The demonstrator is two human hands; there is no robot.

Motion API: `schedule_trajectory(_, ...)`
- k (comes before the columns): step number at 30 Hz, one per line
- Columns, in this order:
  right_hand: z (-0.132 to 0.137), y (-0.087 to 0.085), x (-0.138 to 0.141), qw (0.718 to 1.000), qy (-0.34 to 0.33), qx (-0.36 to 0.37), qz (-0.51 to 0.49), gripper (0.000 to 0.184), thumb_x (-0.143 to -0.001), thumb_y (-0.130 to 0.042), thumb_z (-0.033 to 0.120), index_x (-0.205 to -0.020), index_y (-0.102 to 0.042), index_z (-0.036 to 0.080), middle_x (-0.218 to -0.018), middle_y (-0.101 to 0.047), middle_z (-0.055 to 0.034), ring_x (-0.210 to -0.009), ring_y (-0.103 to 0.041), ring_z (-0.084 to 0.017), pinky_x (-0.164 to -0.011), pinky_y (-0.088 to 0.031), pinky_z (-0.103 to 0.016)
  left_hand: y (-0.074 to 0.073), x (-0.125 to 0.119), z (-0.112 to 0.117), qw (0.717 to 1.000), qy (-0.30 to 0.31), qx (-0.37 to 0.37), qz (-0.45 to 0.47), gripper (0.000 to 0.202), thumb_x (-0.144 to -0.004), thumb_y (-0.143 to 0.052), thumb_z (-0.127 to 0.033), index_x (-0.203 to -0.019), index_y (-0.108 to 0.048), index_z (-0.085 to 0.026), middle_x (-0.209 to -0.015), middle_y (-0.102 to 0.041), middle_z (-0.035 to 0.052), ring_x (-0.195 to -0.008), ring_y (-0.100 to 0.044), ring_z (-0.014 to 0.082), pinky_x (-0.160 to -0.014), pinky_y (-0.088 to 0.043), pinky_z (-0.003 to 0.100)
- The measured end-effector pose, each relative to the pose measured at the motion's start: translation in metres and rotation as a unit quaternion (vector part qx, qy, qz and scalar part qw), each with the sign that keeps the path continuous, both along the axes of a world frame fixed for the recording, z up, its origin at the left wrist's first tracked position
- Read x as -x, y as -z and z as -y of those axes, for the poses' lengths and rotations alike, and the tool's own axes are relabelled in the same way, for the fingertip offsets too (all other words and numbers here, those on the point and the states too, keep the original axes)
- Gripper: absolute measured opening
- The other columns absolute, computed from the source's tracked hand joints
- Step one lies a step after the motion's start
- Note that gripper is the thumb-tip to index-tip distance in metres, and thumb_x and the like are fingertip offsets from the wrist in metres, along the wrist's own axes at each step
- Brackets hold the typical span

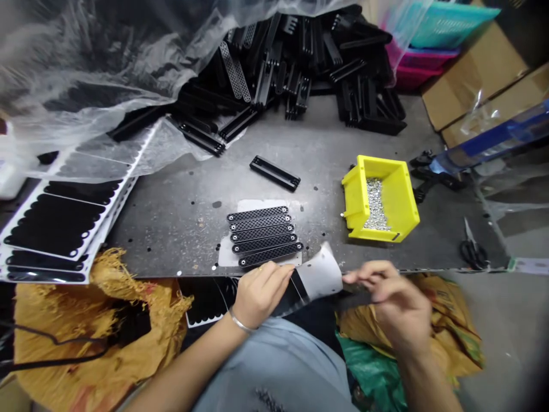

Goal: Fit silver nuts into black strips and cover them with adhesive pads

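Note:
My left hand [261, 292] is closed on a white backing sheet [319, 274] that curls upward at the table's near edge. My right hand [388, 297] pinches a thin black strip [354, 298] beside that sheet. Just beyond my hands, several black mesh strips [263, 236] lie side by side on a white sheet on the grey metal table [180, 217]. One black plastic frame [275, 173] lies alone farther back.
A yellow bin [401, 197] of small silver screws stands to the right. A heap of black frames [309, 63] and clear plastic wrap fill the back. Sheets of black die-cut pads [55, 223] lie at the left. Scissors [472, 249] rest at the right; cardboard boxes beyond.

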State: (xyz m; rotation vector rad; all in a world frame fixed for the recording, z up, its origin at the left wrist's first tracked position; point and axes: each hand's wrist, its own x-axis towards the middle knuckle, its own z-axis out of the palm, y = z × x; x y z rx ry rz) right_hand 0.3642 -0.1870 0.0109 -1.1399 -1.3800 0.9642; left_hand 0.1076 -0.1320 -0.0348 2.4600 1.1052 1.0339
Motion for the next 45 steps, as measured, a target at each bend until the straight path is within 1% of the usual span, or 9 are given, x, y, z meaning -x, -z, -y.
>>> schedule_trajectory(3, -0.014, -0.018, 0.014, 0.999, 0.038, 0.026, -0.016, 0.015, -0.097, -0.068, 0.022, -0.109, -0.066, 0.03, -0.107, -0.054, -0.0026, -0.068, -0.066, -0.012, -0.056, -0.06, -0.029, 0.0, 0.011, -0.002, 0.999, -0.007, -0.044, -0.004, 0.024, -0.1, -0.064, -0.016, -0.124, -0.064, -0.016, -0.088, -0.071, 0.0029, -0.076, -0.066, 0.0158, -0.072, -0.051, 0.029)
schedule_trajectory(8, -0.064, -0.011, 0.086, 0.943, -0.104, -0.113, 0.295, 0.038, -0.099, -0.06, 0.011, -0.135, -0.064, 0.023, -0.109, -0.066, -0.0094, -0.098, -0.068, -0.019, -0.081, -0.058, -0.033, -0.002, 0.056, -0.007, 0.987, -0.157, -0.02, 0.016, 0.032, -0.09, -0.079, -0.021, -0.117, -0.063, -0.019, -0.103, -0.07, 0.0064, -0.097, -0.066, 0.0209, -0.088, -0.049, 0.034)
schedule_trajectory(13, -0.093, 0.012, 0.125, 0.893, -0.147, -0.239, 0.352, 0.012, -0.101, -0.064, 0.021, -0.109, -0.071, 0.017, -0.105, -0.077, -0.0087, -0.088, -0.068, -0.019, -0.073, -0.051, -0.033, -0.002, 0.083, -0.006, 0.977, -0.191, 0.089, 0.036, 0.03, -0.089, -0.08, -0.025, -0.112, -0.061, -0.021, -0.1, -0.072, 0.0037, -0.095, -0.064, 0.0211, -0.087, -0.045, 0.035)
schedule_trajectory(16, -0.098, 0.017, 0.125, 0.896, -0.157, -0.236, 0.342, 0.01, -0.1, -0.065, 0.023, -0.105, -0.072, 0.018, -0.104, -0.078, -0.0082, -0.089, -0.067, -0.019, -0.074, -0.052, -0.034, -0.006, 0.082, -0.003, 0.964, -0.198, 0.17, 0.053, 0.009, -0.096, -0.069, -0.022, -0.105, -0.068, -0.025, -0.094, -0.075, -0.0006, -0.094, -0.064, 0.0196, -0.09, -0.041, 0.036)
schedule_trajectory(25, -0.099, 0.013, 0.132, 0.903, -0.164, -0.201, 0.342, 0.011, -0.099, -0.067, 0.023, -0.103, -0.076, 0.017, -0.104, -0.077, -0.0093, -0.088, -0.064, -0.019, -0.076, -0.055, -0.033, -0.019, 0.074, -0.017, 0.919, -0.219, 0.314, 0.094, 0.018, -0.096, -0.066, -0.03, -0.079, -0.073, -0.025, -0.082, -0.076, -0.0029, -0.086, -0.066, 0.0188, -0.089, -0.041, 0.036)
schedule_trajectory(29, -0.094, 0.003, 0.114, 0.894, -0.157, -0.175, 0.381, 0.018, -0.099, -0.067, 0.029, -0.111, -0.077, 0.019, -0.111, -0.076, -0.0116, -0.092, -0.066, -0.021, -0.079, -0.057, -0.037, -0.019, 0.074, -0.024, 0.925, -0.21, 0.305, 0.081, 0.023, -0.093, -0.069, -0.033, -0.073, -0.069, -0.024, -0.074, -0.07, -0.003, -0.077, -0.062, 0.0182, -0.081, -0.041, 0.034)
schedule_trajectory(35, -0.087, 0.0, 0.062, 0.963, -0.092, 0.009, 0.254, 0.014, -0.098, -0.067, 0.026, -0.106, -0.079, 0.024, -0.094, -0.074, -0.0045, -0.082, -0.07, -0.016, -0.07, -0.058, -0.031, -0.015, 0.077, -0.024, 0.934, -0.203, 0.281, 0.083, 0.025, -0.094, -0.069, -0.035, -0.072, -0.067, -0.023, -0.072, -0.067, -0.0036, -0.073, -0.06, 0.0167, -0.079, -0.041, 0.033)
schedule_trajectory(42, -0.092, 0.01, 0.059, 0.968, -0.113, -0.012, 0.223, 0.01, -0.097, -0.068, 0.021, -0.098, -0.077, 0.02, -0.089, -0.068, -0.0026, -0.07, -0.061, -0.011, -0.06, -0.052, -0.025, -0.013, 0.081, -0.028, 0.94, -0.188, 0.275, 0.073, 0.023, -0.094, -0.07, -0.032, -0.074, -0.067, -0.023, -0.072, -0.067, -0.0037, -0.07, -0.061, 0.0154, -0.074, -0.044, 0.032)
schedule_trajectory(45, -0.076, 0.003, 0.055, 0.944, -0.016, -0.095, 0.315, 0.019, -0.096, -0.067, 0.016, -0.11, -0.076, 0.025, -0.095, -0.065, -0.0045, -0.083, -0.064, -0.016, -0.071, -0.057, -0.032, -0.014, 0.077, -0.021, 0.963, -0.209, 0.161, 0.064, 0.02, -0.092, -0.074, -0.024, -0.075, -0.064, -0.022, -0.073, -0.068, -0.0031, -0.072, -0.063, 0.0152, -0.076, -0.046, 0.032)
